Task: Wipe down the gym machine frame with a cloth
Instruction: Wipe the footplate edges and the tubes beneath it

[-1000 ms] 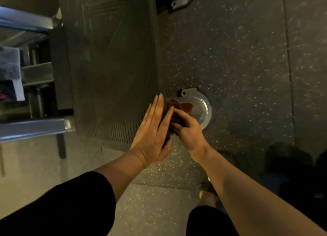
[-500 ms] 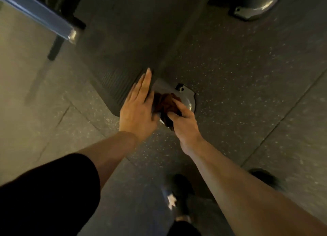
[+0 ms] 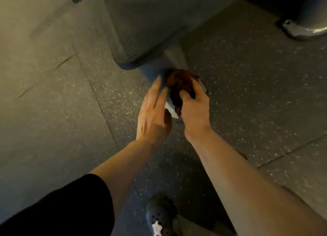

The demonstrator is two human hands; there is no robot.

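A dark shoe (image 3: 160,216) is seen on the speckled floor (image 3: 238,87). Farther on, a brown cloth (image 3: 178,84) is bunched under the right hand (image 3: 193,110), fingers (image 3: 184,95) curled around it. Beside it, the left hand (image 3: 152,115) is laid straight-fingered against the frame (image 3: 169,58).

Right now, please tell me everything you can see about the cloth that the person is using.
The cloth is dark reddish-brown, soft and bunched into a crumpled wad. The right hand grips it, fingers curled over it, pressing it on the lower end of the grey frame leg, just above the metal foot plate. One end hangs down beside the thumb. The left hand rests flat beside it on the leg.
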